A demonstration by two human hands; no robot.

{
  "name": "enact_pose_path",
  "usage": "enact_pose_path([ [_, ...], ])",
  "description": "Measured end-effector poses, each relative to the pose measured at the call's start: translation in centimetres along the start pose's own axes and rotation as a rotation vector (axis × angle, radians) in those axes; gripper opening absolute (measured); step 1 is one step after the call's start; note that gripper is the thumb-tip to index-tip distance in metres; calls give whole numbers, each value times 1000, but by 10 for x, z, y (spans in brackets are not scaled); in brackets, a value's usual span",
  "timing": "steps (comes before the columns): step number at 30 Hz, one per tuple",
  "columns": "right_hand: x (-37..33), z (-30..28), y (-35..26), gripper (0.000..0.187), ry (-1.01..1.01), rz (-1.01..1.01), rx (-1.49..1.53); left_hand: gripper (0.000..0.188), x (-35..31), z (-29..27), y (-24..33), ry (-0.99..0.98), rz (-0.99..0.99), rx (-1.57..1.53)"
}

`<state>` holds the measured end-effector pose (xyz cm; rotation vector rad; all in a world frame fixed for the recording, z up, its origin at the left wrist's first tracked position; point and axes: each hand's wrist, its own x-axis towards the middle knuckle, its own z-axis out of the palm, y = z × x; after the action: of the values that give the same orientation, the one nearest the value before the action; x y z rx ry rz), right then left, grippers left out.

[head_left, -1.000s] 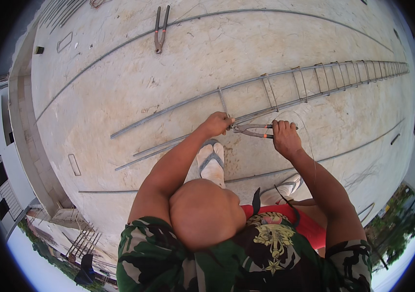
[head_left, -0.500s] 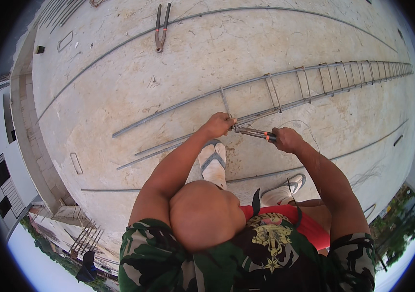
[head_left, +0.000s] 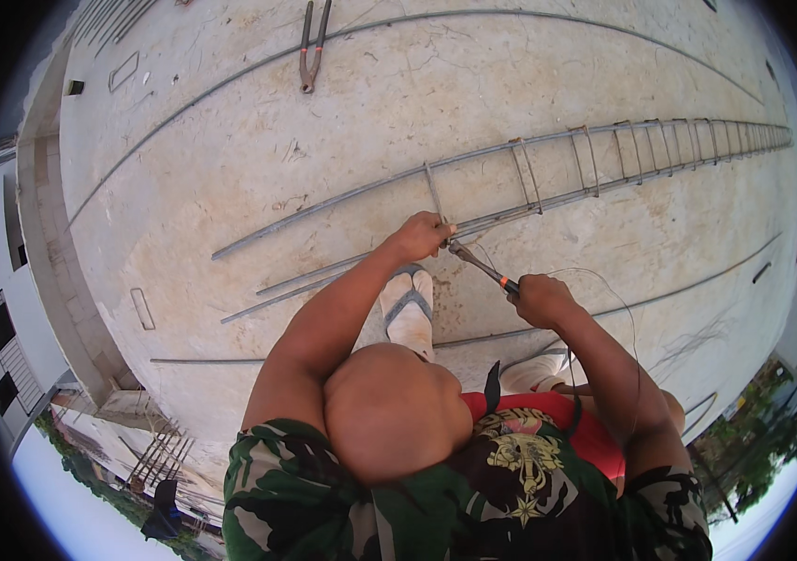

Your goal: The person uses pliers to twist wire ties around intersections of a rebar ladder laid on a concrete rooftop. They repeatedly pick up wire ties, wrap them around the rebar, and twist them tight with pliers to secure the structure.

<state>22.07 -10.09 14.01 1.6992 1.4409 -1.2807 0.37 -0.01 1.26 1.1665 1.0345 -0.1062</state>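
A long rebar cage [head_left: 380,191] of ribbed steel bars, crossed by several rectangular stirrups [head_left: 526,178], lies over the concrete floor. At its near side my left hand [head_left: 420,237] is closed round the bars where the leftmost stirrup [head_left: 433,190] meets them. Gripped by its handles in my closed right hand [head_left: 545,301] is a pair of end-cutting pincers [head_left: 485,266], dark with orange bands. Its jaws sit just right of my left fingertips, at the joint. Thin tie wire [head_left: 630,313] loops out past my right forearm. What the jaws bite is too small to tell.
Long-handled pincers [head_left: 311,56] lie on the floor beyond the cage, beside a long loose bar [head_left: 230,89]. Another bar [head_left: 211,361] runs past my sandalled foot [head_left: 409,313]. A loose stirrup [head_left: 142,309] lies left, near the slab's low edge wall [head_left: 71,271].
My right hand has swung down and slightly left, tilting the pincers more steeply. Their handles look closer together. The left hand keeps its place at the joint.
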Motion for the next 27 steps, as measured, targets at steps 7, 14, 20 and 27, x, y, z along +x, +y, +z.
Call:
enact_pose_path([
  [7,1,20,-13,18,365,138,-234,44,4,3,-6,6,22,-23],
  [14,6,42,-13,23,835,122,-490,42,7,4,-10,-3,51,-35],
  [20,9,15,-6,17,597,92,-549,42,5,3,-9,9,24,-29],
  [27,37,-15,25,15,670,-151,-652,42,7,3,-8,5,45,-33],
])
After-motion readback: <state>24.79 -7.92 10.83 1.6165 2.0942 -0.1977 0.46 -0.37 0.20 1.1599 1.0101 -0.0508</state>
